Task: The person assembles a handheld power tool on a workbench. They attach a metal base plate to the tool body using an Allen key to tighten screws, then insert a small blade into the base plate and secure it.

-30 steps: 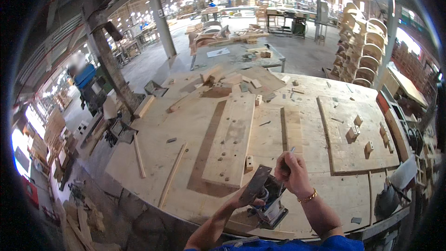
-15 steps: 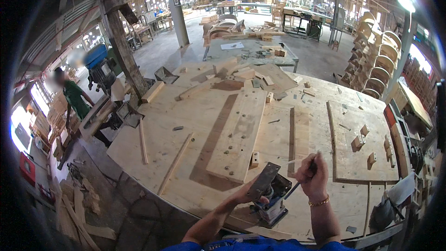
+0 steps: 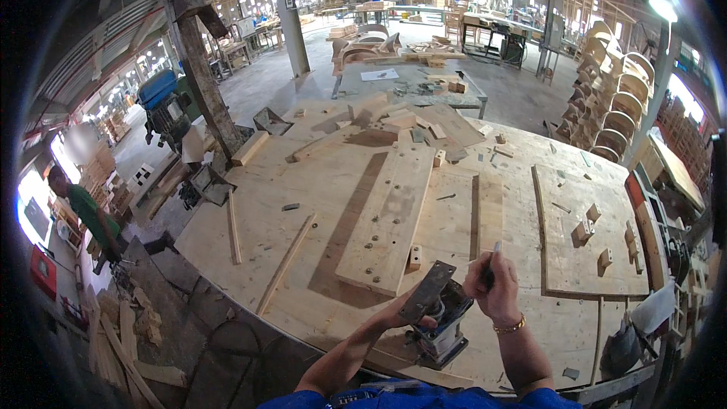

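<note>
Nearest the person, the left hand (image 3: 405, 310) grips the dark metal plate (image 3: 426, 291) of a blue-bodied power tool (image 3: 443, 326) that stands on the near edge of the big plywood worktable (image 3: 303, 182). The right hand (image 3: 496, 291) is closed around a thin pen-like tool (image 3: 491, 263), its tip pointing up and away. Compared with half a second ago, the right hand has drawn in closer to the tool, and the view has tipped up so more of the hall shows.

Just beyond the hands a small wood block (image 3: 414, 257) stands beside a long drilled plank (image 3: 390, 216) lying lengthwise on the table. To the right lies a square panel (image 3: 587, 231) bearing several small blocks. Thin wood strips (image 3: 286, 263) lie to the left. Farther off, offcuts (image 3: 413, 121) pile at the table's far edge, then a grey bench (image 3: 409, 79). Curved chair parts (image 3: 617, 106) stack at far right. A person in a green shirt (image 3: 83, 208) stands on the floor at left.
</note>
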Available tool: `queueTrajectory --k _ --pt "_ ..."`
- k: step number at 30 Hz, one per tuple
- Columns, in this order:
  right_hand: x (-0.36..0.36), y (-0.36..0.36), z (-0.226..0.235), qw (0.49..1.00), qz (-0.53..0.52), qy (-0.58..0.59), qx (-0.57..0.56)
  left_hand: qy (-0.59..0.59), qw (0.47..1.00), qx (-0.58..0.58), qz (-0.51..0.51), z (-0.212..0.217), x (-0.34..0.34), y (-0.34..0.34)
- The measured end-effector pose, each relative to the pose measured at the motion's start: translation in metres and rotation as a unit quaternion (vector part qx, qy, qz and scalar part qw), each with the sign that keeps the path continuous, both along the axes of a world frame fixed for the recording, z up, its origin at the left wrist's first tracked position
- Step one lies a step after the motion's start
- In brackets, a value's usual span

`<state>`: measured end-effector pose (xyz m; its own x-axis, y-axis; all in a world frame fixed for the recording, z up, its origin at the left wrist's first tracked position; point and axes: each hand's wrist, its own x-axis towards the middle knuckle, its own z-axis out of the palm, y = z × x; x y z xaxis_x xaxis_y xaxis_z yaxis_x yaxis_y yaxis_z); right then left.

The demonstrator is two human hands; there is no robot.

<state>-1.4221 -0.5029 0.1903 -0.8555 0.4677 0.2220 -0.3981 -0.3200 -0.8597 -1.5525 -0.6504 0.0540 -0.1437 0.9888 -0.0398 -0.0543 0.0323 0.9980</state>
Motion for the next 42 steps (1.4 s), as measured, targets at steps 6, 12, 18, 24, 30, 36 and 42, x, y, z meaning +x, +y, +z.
queueTrajectory --k 6,12,18,24,30,36,42 --pt "0.009 0.014 0.001 0.999 -0.033 0.042 0.004 0.043 0.999 -0.002 0.009 -0.001 -0.001 0.0" --pt "0.0 0.005 -0.012 0.998 -0.012 -0.021 0.05 0.051 0.999 0.003 0.019 0.002 0.0 -0.001" --pt "0.012 -0.001 -0.065 0.983 0.029 -0.096 0.152 0.039 0.999 0.019 0.017 0.012 -0.002 0.002" --pt "0.022 -0.015 -0.084 0.977 -0.005 -0.072 0.2 0.034 0.998 0.042 0.033 0.019 0.002 -0.003" --pt "0.028 -0.019 -0.101 0.988 -0.055 -0.007 0.146 0.109 0.987 0.103 0.06 -0.005 0.002 0.003" --pt "0.014 -0.03 -0.096 0.983 -0.117 0.047 0.131 0.09 0.988 0.116 0.051 -0.005 0.0 0.006" --pt "0.017 -0.018 -0.076 0.972 -0.194 0.045 0.124 0.158 0.97 0.157 0.093 -0.004 0.001 0.008"
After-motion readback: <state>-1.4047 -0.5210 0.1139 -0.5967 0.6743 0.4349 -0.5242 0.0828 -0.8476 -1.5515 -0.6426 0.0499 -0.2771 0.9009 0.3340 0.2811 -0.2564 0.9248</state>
